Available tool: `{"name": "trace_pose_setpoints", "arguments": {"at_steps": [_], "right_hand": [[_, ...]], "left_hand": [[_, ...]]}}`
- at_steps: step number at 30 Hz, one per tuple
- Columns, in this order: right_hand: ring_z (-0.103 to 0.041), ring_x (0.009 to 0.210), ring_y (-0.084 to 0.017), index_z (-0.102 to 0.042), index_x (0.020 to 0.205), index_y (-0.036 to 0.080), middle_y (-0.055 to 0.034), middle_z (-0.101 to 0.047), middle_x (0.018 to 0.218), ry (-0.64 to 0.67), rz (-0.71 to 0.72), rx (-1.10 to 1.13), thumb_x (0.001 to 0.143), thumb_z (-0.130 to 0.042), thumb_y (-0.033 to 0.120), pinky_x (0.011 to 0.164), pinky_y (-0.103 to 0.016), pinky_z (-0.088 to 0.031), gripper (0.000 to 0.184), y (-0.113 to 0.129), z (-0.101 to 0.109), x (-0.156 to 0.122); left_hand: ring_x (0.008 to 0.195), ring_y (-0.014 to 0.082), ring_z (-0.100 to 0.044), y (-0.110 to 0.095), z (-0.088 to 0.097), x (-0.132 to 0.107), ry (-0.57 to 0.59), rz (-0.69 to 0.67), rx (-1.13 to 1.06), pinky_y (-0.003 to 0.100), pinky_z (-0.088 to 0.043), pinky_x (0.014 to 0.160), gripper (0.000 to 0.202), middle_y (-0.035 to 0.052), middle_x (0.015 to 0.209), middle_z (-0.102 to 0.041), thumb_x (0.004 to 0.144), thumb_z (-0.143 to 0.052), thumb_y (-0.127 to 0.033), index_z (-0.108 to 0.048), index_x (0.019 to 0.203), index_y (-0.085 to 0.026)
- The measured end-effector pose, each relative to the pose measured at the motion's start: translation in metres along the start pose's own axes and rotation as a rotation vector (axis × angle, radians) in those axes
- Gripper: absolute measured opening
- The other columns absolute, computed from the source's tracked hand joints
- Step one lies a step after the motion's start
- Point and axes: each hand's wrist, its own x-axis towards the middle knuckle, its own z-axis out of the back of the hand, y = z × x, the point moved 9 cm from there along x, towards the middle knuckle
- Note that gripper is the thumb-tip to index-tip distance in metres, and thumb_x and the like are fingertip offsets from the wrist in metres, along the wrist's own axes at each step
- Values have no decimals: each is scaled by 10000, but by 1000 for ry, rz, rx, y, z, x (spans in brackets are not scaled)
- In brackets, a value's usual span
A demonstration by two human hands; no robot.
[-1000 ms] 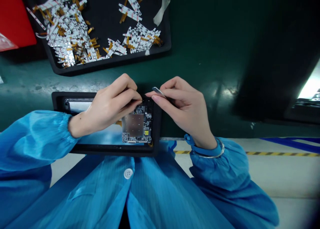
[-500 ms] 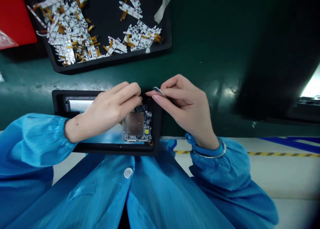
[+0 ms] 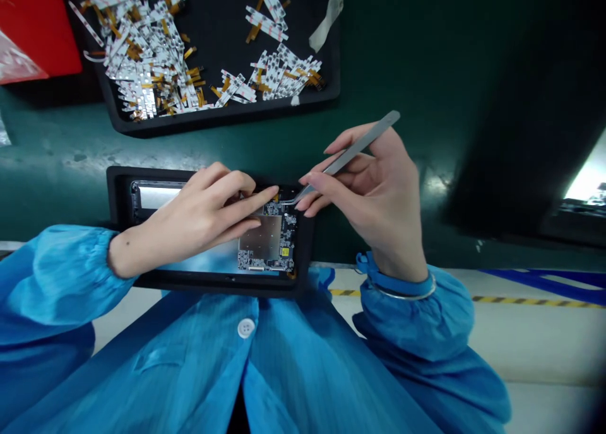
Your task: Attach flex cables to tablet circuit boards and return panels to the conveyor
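Observation:
My right hand point(image 3: 374, 191) is shut on a pair of steel tweezers point(image 3: 353, 154), whose tips reach the top edge of a green-black circuit board point(image 3: 279, 222). A flat metal shield point(image 3: 261, 237) covers much of that board. My left hand point(image 3: 199, 222) lies over the board's upper left, its index finger stretched along the top and touching it. The left palm hides part of a black-framed device point(image 3: 213, 283) holding the board. Nothing shows between the left fingers.
Above sits a black tray point(image 3: 227, 123) heaped with several white and amber flex strips point(image 3: 151, 62). A red object point(image 3: 33, 27) lies at the far left on the dark green bench point(image 3: 416, 74). My blue smock sleeves point(image 3: 61, 276) rest along the near edge.
The tweezers have turned in my right hand, their long body now showing and their tips down at the board. My left index finger has straightened. The view has shifted slightly.

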Motion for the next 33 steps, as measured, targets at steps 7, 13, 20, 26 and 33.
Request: {"name": "trace_pose_setpoints", "arguments": {"at_steps": [7,13,20,26,33], "right_hand": [[-695,558,-132,-515,975,296,68,-683,769,-36,8,3,832,-786,308,433,-238,-578,306,-3,0,1],[-690,536,-131,-516,947,292,69,-682,742,-27,21,-37,824,-797,323,425,-237,-567,308,-4,-1,3],[-702,556,-143,-508,1006,318,56,-700,789,-55,37,-45,856,-765,382,450,-262,-568,304,-8,2,0],[-680,521,-125,-476,984,290,70,-698,763,-72,-8,-46,833,-783,409,429,-244,-556,362,-8,2,0],[-675,512,-138,-477,949,290,67,-703,746,-86,-36,13,790,-820,414,421,-262,-556,397,-9,3,1]], "left_hand": [[789,227,-576,-4,1,2,-12,-27,102,371,-557,672,402,105,918,-631,999,-521,-327,-586,1307,-75],[774,223,-581,-1,4,8,-36,10,42,349,-520,630,327,103,898,-626,1010,-490,-270,-614,1245,-80],[735,166,-592,16,-1,28,-20,173,-164,278,-477,596,235,87,937,-606,1015,-464,-284,-637,949,-139],[792,169,-616,24,8,23,-85,272,-214,282,-511,642,148,77,965,-621,1004,-477,-233,-615,980,-185],[930,228,-655,0,8,8,-16,67,-130,369,-562,750,208,117,1093,-697,1003,-493,-200,-618,1158,-142]]}}
